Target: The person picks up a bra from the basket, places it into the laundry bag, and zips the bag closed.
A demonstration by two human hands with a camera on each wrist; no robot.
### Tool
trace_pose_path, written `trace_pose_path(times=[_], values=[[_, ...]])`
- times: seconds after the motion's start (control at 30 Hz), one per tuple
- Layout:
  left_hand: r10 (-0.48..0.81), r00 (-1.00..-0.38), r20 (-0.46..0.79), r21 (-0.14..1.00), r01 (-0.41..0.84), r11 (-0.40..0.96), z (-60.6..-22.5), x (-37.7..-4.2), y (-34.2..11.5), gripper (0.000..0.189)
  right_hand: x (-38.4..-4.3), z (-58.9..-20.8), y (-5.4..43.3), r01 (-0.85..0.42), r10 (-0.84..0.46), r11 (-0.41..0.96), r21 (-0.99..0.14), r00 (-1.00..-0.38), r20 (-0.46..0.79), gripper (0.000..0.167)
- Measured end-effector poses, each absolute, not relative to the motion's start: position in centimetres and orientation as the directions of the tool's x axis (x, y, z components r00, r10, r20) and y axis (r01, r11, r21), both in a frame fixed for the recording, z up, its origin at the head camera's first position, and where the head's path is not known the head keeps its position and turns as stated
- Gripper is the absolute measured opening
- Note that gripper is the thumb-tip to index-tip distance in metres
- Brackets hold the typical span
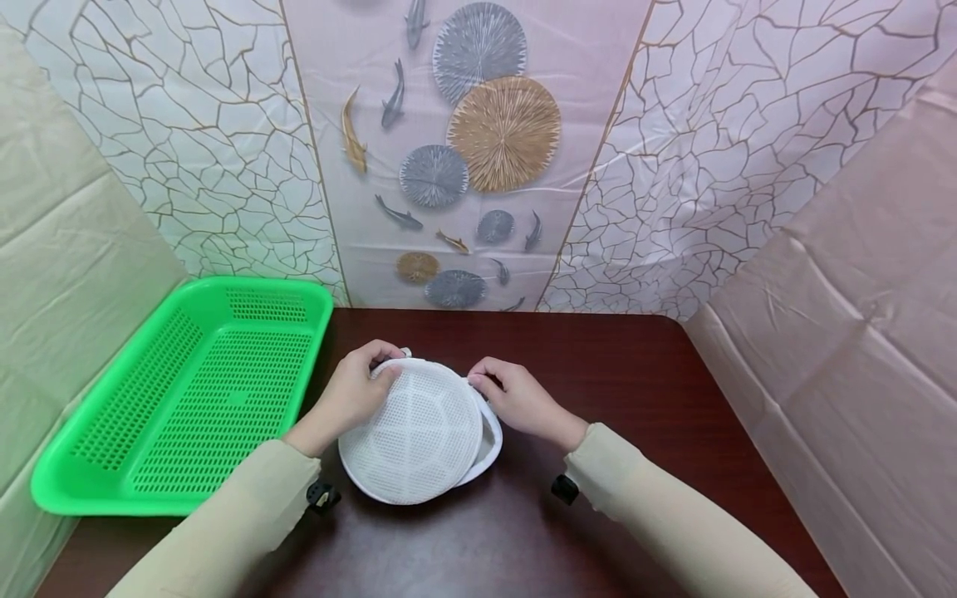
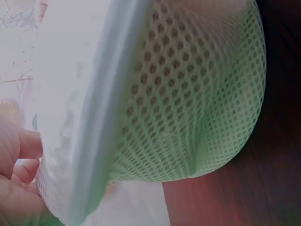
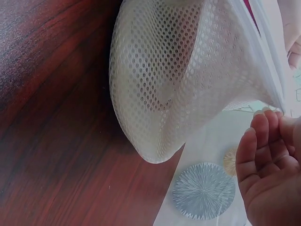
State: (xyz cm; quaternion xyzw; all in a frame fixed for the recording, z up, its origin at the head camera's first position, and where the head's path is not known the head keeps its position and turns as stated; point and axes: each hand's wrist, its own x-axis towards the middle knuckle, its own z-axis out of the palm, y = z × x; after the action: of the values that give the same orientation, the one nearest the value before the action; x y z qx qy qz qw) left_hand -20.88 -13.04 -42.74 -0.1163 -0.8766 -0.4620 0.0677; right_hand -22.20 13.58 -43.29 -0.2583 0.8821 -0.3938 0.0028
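Observation:
A round white mesh laundry bag [image 1: 411,432] is held over the table, its flat top tilted and a gap showing along its right rim. My left hand [image 1: 359,386] grips the upper left edge, thumb on the mesh top. At the upper right, my right hand [image 1: 517,400] pinches the rim by the zipper; whether it has the pull tab is hidden. The left wrist view shows the bag's sagging mesh side [image 2: 188,99] and pale zipper band [image 2: 101,113]. In the right wrist view, the right fingers [image 3: 263,141] meet at the band's end.
A green plastic basket [image 1: 51,490] with slotted sides stands on the left of the dark wooden table [image 1: 598,357]. A patterned cloth [image 1: 359,249] hangs behind the table, and plain cloth [image 1: 837,332] closes off the right side.

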Motion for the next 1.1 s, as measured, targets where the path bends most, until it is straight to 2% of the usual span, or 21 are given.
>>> trace_pose_path(times=[0.23,0.4,0.5,0.73,0.9,1.0,1.1], values=[[0.190,-0.962,0.198,0.793,0.271,0.545,-42.3,-20.8,-12.9,0.016,-22.1,-43.5,13.3,-0.454,-0.453,0.541,-0.708,-0.866,0.210,0.011],[0.256,-0.952,0.171,0.746,0.295,0.598,-41.7,-20.7,-12.1,0.027,-22.1,-43.4,13.1,-0.474,-0.455,0.535,-0.699,-0.859,0.235,0.011],[0.272,-0.949,0.159,0.722,0.299,0.624,-41.3,-20.5,-11.5,0.027,-22.1,-43.4,12.8,-0.488,-0.458,0.527,-0.696,-0.853,0.251,0.010],[0.209,-0.958,0.197,0.703,0.286,0.651,-41.2,-20.3,-11.6,0.014,-22.0,-43.3,12.7,-0.478,-0.459,0.536,-0.696,-0.857,0.235,0.009],[0.143,-0.965,0.221,0.730,0.261,0.631,-41.0,-20.2,-11.7,0.022,-22.0,-43.3,12.8,-0.476,-0.457,0.538,-0.696,-0.858,0.234,0.010],[0.154,-0.963,0.223,0.730,0.269,0.628,-41.1,-20.3,-11.6,0.027,-22.0,-43.3,12.7,-0.490,-0.467,0.532,-0.691,-0.850,0.243,0.009],[0.218,-0.952,0.215,0.719,0.306,0.625,-41.2,-20.5,-11.4,0.026,-22.0,-43.3,12.5,-0.498,-0.474,0.521,-0.693,-0.844,0.251,0.009]])
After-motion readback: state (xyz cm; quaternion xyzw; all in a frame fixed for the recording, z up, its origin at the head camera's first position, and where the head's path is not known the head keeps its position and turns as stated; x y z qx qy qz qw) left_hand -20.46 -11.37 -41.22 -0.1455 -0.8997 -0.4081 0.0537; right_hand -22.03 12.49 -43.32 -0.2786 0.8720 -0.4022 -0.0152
